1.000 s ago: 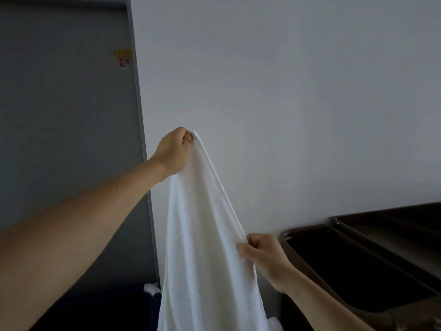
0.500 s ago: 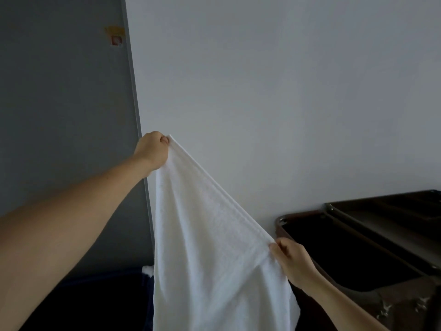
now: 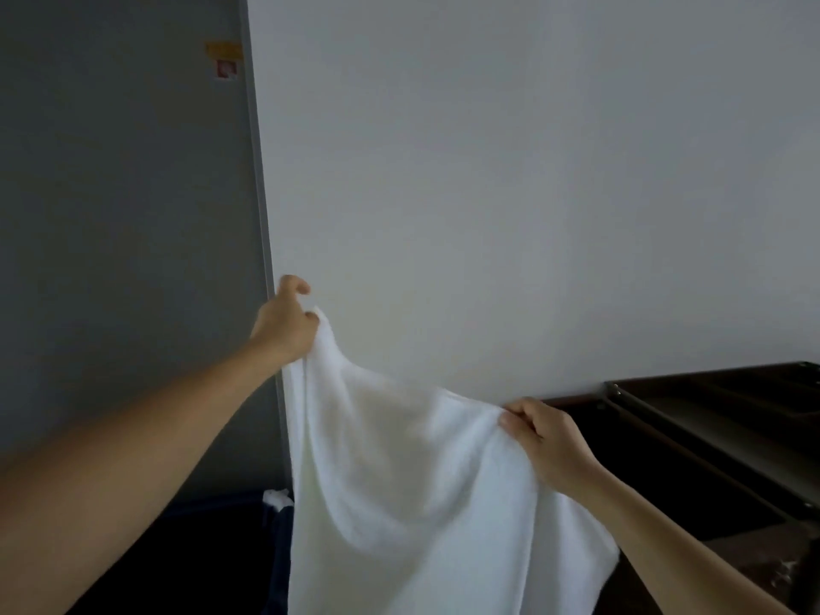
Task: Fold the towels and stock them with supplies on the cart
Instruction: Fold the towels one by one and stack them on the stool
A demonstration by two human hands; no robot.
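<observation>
A single wide-angle view comes from the person's head, facing forward and nearly level at a pale wall (image 3: 532, 170) close ahead. Both forearms enter from the bottom corners, the left hand (image 3: 284, 324) higher than the right hand (image 3: 546, 441). The towel (image 3: 399, 481) fills the lower middle. The dark cart (image 3: 710, 415) sits at the right edge, seen from above.

left hand (image 3: 284, 330): bare | right hand (image 3: 548, 441): bare | forearms (image 3: 133, 472): bare

The towel (image 3: 412, 503) runs off the lower edge and hides part of the dark bin (image 3: 213, 552) behind it; the cart (image 3: 710, 419) is cut by the right edge; the sticker (image 3: 225, 59) on the door (image 3: 124, 259) is too blurred to read
</observation>
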